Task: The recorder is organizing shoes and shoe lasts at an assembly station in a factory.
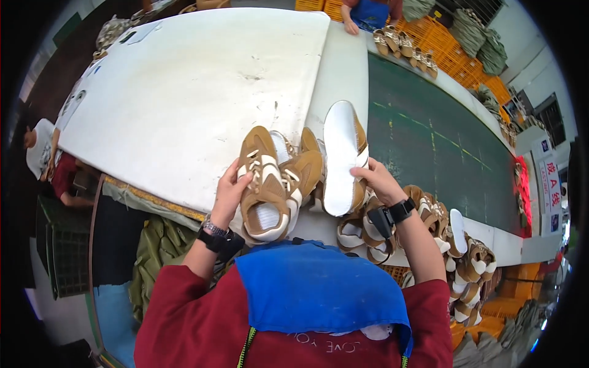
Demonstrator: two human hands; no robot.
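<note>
My left hand (229, 191) grips a brown sneaker (265, 161) with white stripes and cream laces, its opening facing me. A second brown sneaker (302, 175) leans against its right side; whether my fingers reach it too is hidden. My right hand (379, 183) is closed on an upturned shoe (341, 158), its flat white underside facing up and the thumb pressed on that face. Part of another brown shoe shows between the two, mostly covered. Below my right wrist stand several brown-and-white shoes (363, 236) at the table edge.
A large white tabletop (202, 80) lies ahead and left; a dark green conveyor belt (423, 135) runs at the right. More shoes (469, 264) are piled at the right, others (405, 46) across the belt. Orange crates (451, 58) stand beyond. Co-workers are at the far side and left.
</note>
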